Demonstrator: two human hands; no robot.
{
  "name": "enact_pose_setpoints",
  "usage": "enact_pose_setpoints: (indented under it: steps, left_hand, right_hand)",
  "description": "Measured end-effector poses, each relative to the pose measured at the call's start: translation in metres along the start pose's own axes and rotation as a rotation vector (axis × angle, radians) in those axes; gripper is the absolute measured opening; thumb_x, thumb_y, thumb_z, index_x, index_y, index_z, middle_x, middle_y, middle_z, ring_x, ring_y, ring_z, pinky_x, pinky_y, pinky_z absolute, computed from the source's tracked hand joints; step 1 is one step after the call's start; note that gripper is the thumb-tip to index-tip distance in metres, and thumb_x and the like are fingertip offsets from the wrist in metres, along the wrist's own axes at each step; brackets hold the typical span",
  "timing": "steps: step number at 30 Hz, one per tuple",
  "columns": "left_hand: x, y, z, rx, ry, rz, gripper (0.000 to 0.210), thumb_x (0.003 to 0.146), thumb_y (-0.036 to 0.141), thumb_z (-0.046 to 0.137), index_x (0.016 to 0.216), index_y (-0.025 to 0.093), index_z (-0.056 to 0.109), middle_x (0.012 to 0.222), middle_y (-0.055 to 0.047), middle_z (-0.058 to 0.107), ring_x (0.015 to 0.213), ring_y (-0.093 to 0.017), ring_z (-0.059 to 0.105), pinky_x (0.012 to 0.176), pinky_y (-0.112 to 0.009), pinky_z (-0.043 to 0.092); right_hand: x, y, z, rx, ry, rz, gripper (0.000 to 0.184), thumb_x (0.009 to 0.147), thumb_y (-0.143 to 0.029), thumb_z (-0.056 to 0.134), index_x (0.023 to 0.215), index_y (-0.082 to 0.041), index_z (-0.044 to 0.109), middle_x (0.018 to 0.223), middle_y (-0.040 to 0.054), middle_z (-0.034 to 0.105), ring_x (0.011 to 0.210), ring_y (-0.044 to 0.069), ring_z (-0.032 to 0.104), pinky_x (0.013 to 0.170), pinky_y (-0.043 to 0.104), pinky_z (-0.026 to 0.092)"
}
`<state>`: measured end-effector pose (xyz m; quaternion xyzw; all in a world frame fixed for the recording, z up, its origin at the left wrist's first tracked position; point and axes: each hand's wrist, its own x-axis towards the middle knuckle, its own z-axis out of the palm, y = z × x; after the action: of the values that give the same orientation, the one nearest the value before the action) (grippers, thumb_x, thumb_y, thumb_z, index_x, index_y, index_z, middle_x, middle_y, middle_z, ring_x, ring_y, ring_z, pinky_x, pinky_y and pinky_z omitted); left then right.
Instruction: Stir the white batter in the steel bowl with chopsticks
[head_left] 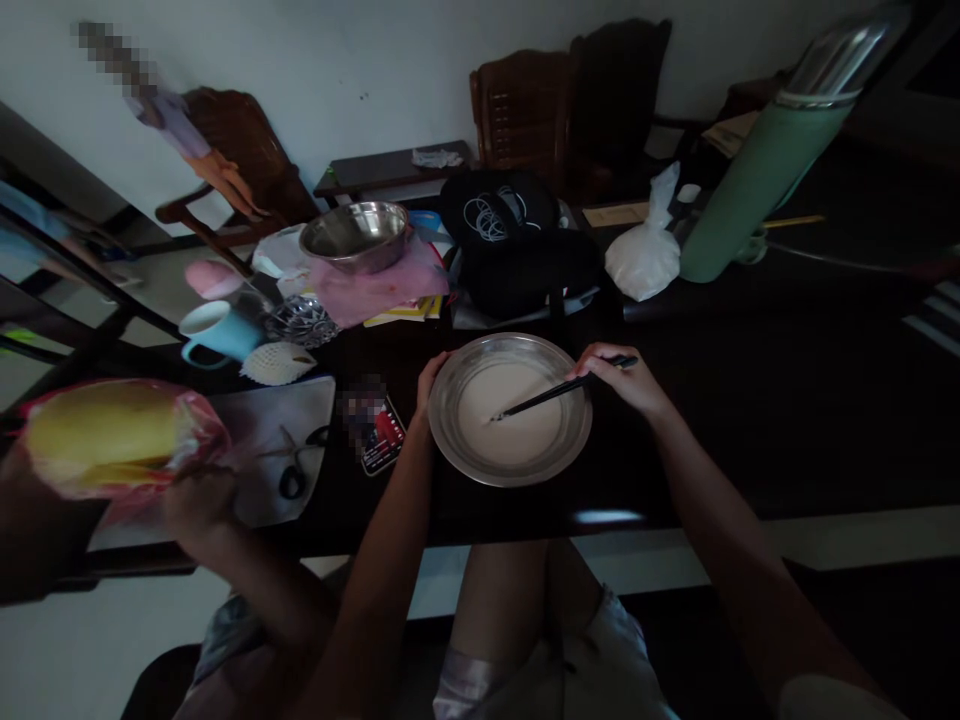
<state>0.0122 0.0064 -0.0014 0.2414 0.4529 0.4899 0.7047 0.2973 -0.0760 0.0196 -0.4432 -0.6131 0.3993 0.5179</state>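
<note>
A wide steel bowl [450,432] holding pale batter stands on the dark table in front of me. My left hand [428,383] rests against the bowl's left rim, steadying it. My right hand [624,377] is closed around black chopsticks [551,395], whose tips dip into the batter near the bowl's middle.
Another person's hand [196,508] at lower left grips a pink bag with something yellow [112,432]. Scissors [294,470] lie on a white board. Behind are a blue mug [217,332], a second steel bowl [356,235], a black bag [517,250], a white bag [643,255] and a green flask [765,170].
</note>
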Motion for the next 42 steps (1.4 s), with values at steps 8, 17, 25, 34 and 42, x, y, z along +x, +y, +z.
enact_pose_setpoints:
  steps: [8,17,25,34,42]
  left_hand:
    - [-0.0015,-0.0003,-0.0005,-0.004,0.009,0.007,0.017,0.077,0.028,0.061,0.068,0.018,0.070,0.062,0.000,0.069,0.063,-0.016,0.064,0.073,-0.028,0.050]
    - [0.0007,-0.0022,-0.0034,-0.009,-0.017,0.031,0.019,0.079,0.030,0.063,0.069,0.016,0.072,0.064,-0.001,0.070,0.063,-0.016,0.064,0.073,-0.026,0.049]
    - [0.0028,-0.0020,-0.0067,-0.008,-0.017,0.024,0.018,0.080,0.027,0.059,0.069,0.019,0.072,0.064,0.000,0.071,0.064,-0.015,0.064,0.070,-0.025,0.051]
    - [0.0031,-0.0019,-0.0057,0.007,0.028,0.013,0.020,0.080,0.027,0.057,0.070,0.018,0.071,0.066,-0.002,0.071,0.083,-0.022,0.070,0.084,-0.034,0.052]
    - [0.0036,-0.0019,-0.0053,0.013,0.037,0.016,0.021,0.081,0.025,0.056,0.069,0.019,0.072,0.064,-0.001,0.071,0.070,-0.019,0.068,0.078,-0.031,0.052]
  right_hand:
    - [-0.0008,0.0014,-0.0040,-0.005,0.059,0.010,0.040,0.085,-0.055,0.062,0.063,-0.021,0.067,0.066,0.0033,0.073,0.069,0.020,0.071,0.073,0.034,0.054]
    - [0.0004,0.0002,-0.0047,-0.016,0.148,0.023,0.040,0.083,-0.057,0.064,0.064,-0.022,0.067,0.066,0.0031,0.073,0.068,0.020,0.070,0.073,0.035,0.054]
    - [0.0006,-0.0009,0.0008,-0.021,0.053,0.011,0.038,0.079,-0.058,0.067,0.066,-0.022,0.069,0.070,0.0036,0.074,0.074,0.022,0.072,0.075,0.035,0.054]
    - [-0.0017,-0.0013,0.0006,-0.021,0.002,-0.004,0.037,0.083,-0.055,0.065,0.067,-0.022,0.069,0.071,0.0039,0.075,0.075,0.022,0.072,0.075,0.035,0.054]
    - [-0.0012,0.0001,-0.0038,0.005,0.097,0.002,0.040,0.085,-0.055,0.063,0.063,-0.022,0.067,0.065,0.0029,0.072,0.067,0.020,0.070,0.071,0.034,0.053]
